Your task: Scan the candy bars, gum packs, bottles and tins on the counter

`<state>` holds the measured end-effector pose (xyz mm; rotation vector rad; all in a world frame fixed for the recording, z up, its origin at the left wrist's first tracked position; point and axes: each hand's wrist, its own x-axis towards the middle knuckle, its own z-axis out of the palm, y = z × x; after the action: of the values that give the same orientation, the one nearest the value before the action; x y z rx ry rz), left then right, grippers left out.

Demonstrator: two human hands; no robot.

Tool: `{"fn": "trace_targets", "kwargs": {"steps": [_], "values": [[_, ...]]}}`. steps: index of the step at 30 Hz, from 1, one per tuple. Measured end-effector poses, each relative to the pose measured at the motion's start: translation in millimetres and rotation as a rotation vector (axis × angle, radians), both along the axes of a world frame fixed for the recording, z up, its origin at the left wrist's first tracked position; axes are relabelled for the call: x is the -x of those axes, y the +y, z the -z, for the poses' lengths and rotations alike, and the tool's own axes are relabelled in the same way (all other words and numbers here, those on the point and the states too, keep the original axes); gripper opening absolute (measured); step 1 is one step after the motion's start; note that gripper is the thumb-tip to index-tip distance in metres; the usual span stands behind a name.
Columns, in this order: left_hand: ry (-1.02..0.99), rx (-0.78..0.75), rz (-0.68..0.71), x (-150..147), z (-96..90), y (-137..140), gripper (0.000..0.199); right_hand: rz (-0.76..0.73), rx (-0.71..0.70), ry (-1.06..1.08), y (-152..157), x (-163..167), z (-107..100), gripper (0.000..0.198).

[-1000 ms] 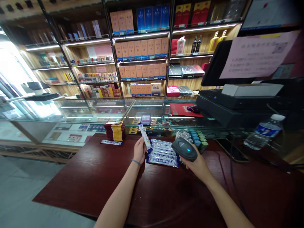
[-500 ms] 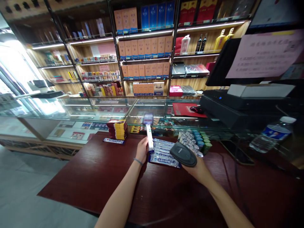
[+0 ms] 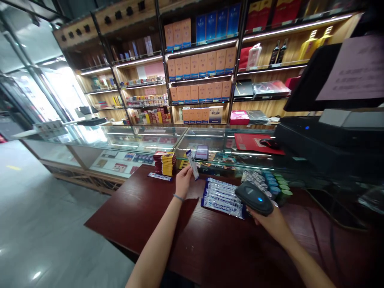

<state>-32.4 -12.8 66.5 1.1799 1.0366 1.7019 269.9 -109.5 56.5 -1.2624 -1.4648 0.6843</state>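
Between the fingers of my left hand (image 3: 183, 180) is a slim silver-and-blue packet (image 3: 192, 164), tilted upright above the counter. My right hand (image 3: 268, 222) is wrapped round the handle of a black barcode scanner (image 3: 254, 197), which shows a small blue light. Under and left of the scanner lies a row of similar silver-and-blue packets (image 3: 222, 197), side by side on the dark red counter (image 3: 150, 224). One more such packet (image 3: 160, 176) lies in front of a stack of red and yellow packets (image 3: 165, 163), left of my left hand.
Several cans (image 3: 274, 185) with silver, blue and green sides stand behind the scanner. A glass display case (image 3: 207, 140) runs along the back. At right are a phone (image 3: 333, 208), a monitor (image 3: 312, 80) and a plastic bottle (image 3: 372, 200). Shelves hold boxes (image 3: 199, 64).
My left hand has moved left with its packet, away from the row, and the packet has turned. The scanner now shows a blue light. The view has swung left.
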Motion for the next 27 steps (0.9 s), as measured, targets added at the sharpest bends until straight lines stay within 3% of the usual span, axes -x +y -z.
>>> {"fn": "trace_targets", "kwargs": {"steps": [2, 5, 9, 13, 18, 22, 27], "values": [[0.276, -0.091, -0.140, 31, -3.2, -5, 0.030, 0.003, 0.028, 0.025, -2, 1, -3, 0.025], [0.648, -0.175, -0.226, 88, 5.8, -16, 0.029, -0.011, 0.040, 0.023, -4, 4, -6, 0.026], [1.044, -0.188, -0.269, 163, 29.1, -25, 0.031, -0.011, 0.028, 0.016, -5, 7, -9, 0.026], [1.347, -0.177, -0.250, 213, 46.5, -21, 0.032, 0.002, 0.004, 0.003, -5, 9, -7, 0.028], [1.500, -0.182, -0.216, 235, 59.3, -5, 0.031, 0.001, 0.041, -0.002, 1, 2, 3, 0.027], [1.499, -0.158, -0.221, 238, 66.5, 7, 0.030, -0.063, 0.094, -0.077, 9, -8, 12, 0.031], [1.448, -0.117, -0.207, 239, 70.9, 15, 0.030, 0.025, 0.054, -0.054, 6, -5, 16, 0.031]]}}
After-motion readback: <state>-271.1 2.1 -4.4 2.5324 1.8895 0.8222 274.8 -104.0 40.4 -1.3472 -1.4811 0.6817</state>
